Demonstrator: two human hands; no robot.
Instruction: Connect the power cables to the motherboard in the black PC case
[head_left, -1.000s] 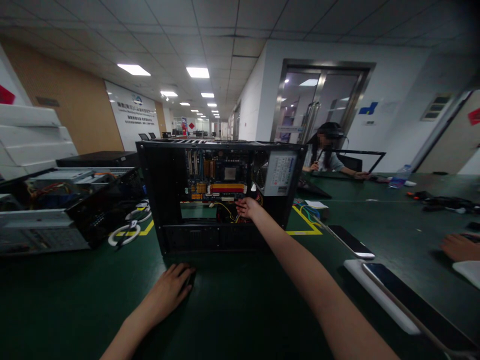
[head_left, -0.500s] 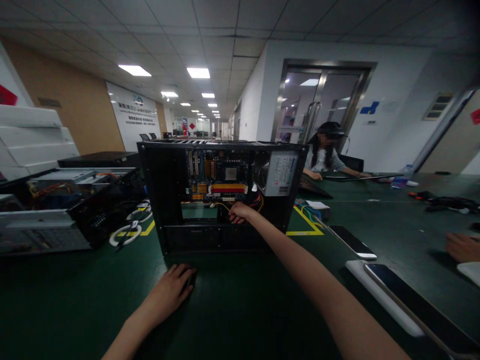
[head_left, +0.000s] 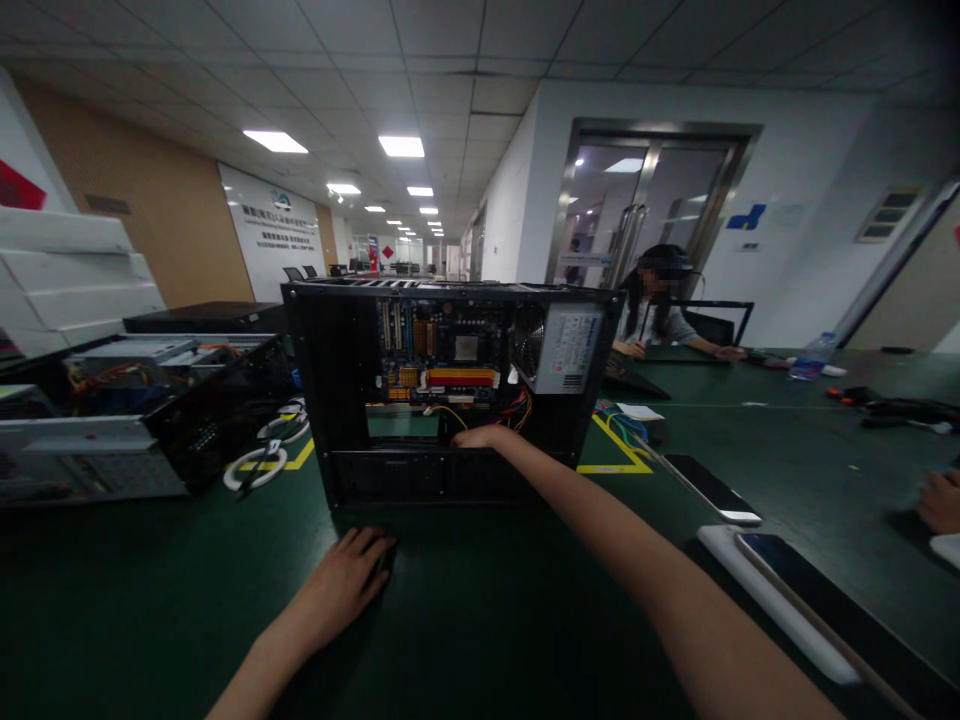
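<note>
A black computer case (head_left: 390, 474) is stood on the green tabletop (head_left: 480, 620), its open side turned toward the wearer. The right hand (head_left: 478, 438) is reached into the lower opening of the case, over its bottom panel; the fingers are mostly hidden there, so whether anything is gripped cannot be told. The left hand (head_left: 349, 572) is rested palm down on the tabletop in front of the case, its fingers loosely spread. In the upper part of the case, a motherboard (head_left: 416, 350) is mounted, with a power supply (head_left: 570, 345) fixed at its right; coloured wires (head_left: 517, 408) are hung below them, just above the right hand. A second, opened case (head_left: 90, 455) and a coiled white cable (head_left: 256, 484) are placed left of the black case. To its right, a phone (head_left: 711, 487) is laid, and nearer the wearer, a white slab (head_left: 772, 602) is partly covered by a larger phone (head_left: 832, 600). Beyond the case, to the right, a co-worker (head_left: 675, 326) is seated.
</note>
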